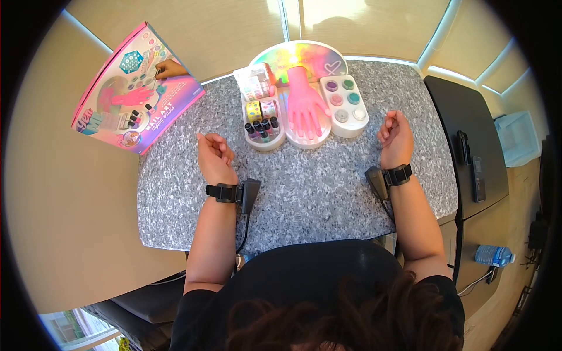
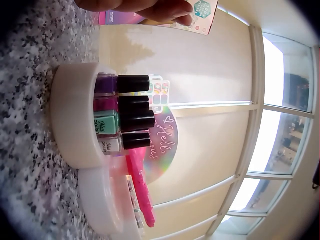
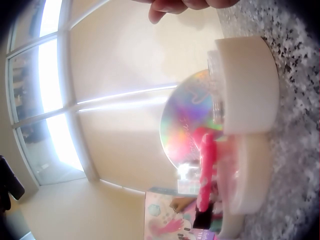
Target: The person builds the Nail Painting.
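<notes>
A white nail art stand [image 1: 329, 140] is on the granite-patterned table, with a pink model hand [image 1: 304, 108] lying in its middle. Several black-capped nail polish bottles [image 2: 106, 125] fill the stand's left tray, below patterned tape rolls [image 1: 260, 109] and sticker sheets [image 1: 255, 83]. Small round pots [image 1: 353, 98] of coloured glitter sit in the right tray. My left hand [image 1: 216, 159] rests on the table left of the stand, its fingers loosely curled around nothing. To the right of the stand my right hand [image 1: 396, 139] lies the same way, apart from the tray.
A printed nail art box [image 1: 137, 96] stands at the table's back left. Beyond the right edge are a dark cabinet [image 1: 456, 111] with a remote control [image 1: 478, 178], a pale bin [image 1: 518, 138] and a water bottle [image 1: 494, 255]. Blinds [image 1: 369, 29] border the far side.
</notes>
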The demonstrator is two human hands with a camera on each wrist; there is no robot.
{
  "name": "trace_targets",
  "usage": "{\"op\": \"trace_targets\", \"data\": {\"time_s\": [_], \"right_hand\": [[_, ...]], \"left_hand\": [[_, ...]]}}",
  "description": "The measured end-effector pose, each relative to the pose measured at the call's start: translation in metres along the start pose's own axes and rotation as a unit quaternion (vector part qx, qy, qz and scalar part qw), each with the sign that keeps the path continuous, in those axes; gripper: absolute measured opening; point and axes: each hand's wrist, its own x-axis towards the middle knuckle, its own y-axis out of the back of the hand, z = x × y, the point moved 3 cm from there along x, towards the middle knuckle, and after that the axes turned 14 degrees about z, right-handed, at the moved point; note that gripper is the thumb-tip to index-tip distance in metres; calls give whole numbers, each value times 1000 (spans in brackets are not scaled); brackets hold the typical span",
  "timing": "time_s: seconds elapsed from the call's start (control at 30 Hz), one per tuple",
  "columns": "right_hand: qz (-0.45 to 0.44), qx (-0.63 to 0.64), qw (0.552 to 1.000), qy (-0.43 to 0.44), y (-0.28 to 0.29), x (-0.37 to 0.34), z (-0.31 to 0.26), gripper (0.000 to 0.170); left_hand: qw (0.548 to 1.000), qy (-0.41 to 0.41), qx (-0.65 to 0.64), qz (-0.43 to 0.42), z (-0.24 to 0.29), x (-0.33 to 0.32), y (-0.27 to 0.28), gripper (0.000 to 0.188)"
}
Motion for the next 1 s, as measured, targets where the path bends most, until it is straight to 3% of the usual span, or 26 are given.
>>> {"op": "trace_targets", "data": {"time_s": [0.53,0.6,0.67,0.7,0.73,0.77,0.8,0.83,0.87,0.97,1.0], "right_hand": [[-33,-16,999,-11,12,16,-21,27],[-4,-82,997,-3,23,25,-53,34],[22,-173,981,82,50,43,-86,38],[41,-255,954,154,80,69,-99,36],[76,-388,885,246,104,82,-115,37],[106,-488,775,387,133,98,-126,44],[192,-653,600,420,143,88,-145,51],[223,-734,483,423,157,86,-155,59],[272,-760,440,393,161,73,-159,62],[268,-807,440,289,195,79,-163,61],[265,-807,440,292,204,81,-164,61]], "left_hand": [[1000,23,-13,1,1,-1,1,47],[999,31,-21,-4,2,-2,1,48],[999,39,-29,-6,3,-6,0,50],[999,40,-30,-14,4,-10,-2,49],[998,40,-32,-23,5,-13,-4,49],[998,41,-33,-24,4,-14,-4,49],[998,39,-31,-27,4,-16,-4,49],[998,36,-30,-29,4,-17,-4,49],[999,35,-32,-27,4,-18,-5,49],[999,16,-29,-38,4,-24,-8,50],[999,10,-22,-45,5,-27,-11,50]]}}
